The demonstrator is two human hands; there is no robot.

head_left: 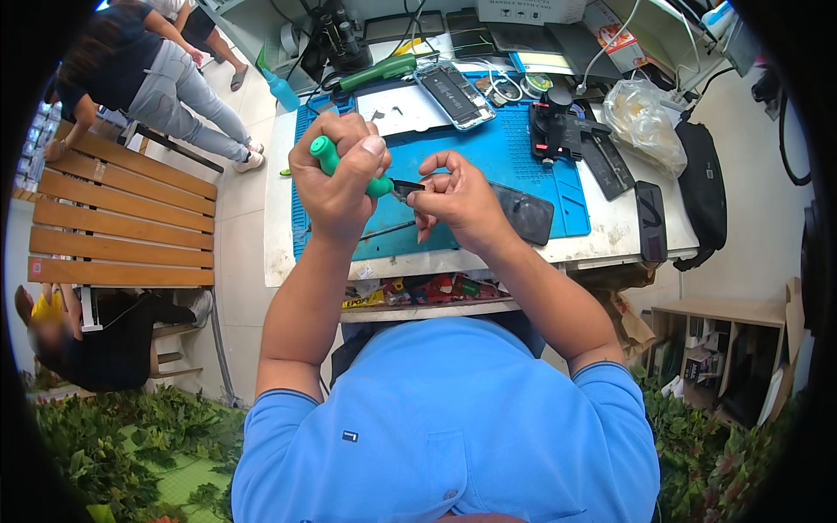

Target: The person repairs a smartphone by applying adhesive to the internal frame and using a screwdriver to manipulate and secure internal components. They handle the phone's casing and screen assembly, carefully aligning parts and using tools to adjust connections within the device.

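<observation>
Green plastic handle [324, 152], stubby, gripped upright at a slant in the worker's left hand [344, 187]. Left fingers closed in a full fist round it, thumb laid over the near side; its rounded top shows above the fist, its lower end below. Right hand [466, 205]: thumb and fingers curled inward, tips drawn nearly together on a small dark piece [406, 186] that reaches across from the handle's lower end. From where I stand I cannot tell whether piece and handle are joined. Both hands held over the blue mat [488, 152], near its front.

On the mat, just beside the right wrist: a dark phone [527, 213], lying flat, partly covered by the forearm. Thin black strip [388, 230] below the hands, aslant. Beyond the hands, an opened phone [455, 96] with its inside facing up, beside a white sheet [397, 110]. Long green tool [379, 72] farther back.

Right side of the table: black clamp-like fixture [556, 131] on the mat, clear plastic bag [643, 126] past it, black pouch [702, 187] at the edge. Slatted wooden bench [122, 218] off to the left; a person in pale jeans [179, 91] stands behind it.
</observation>
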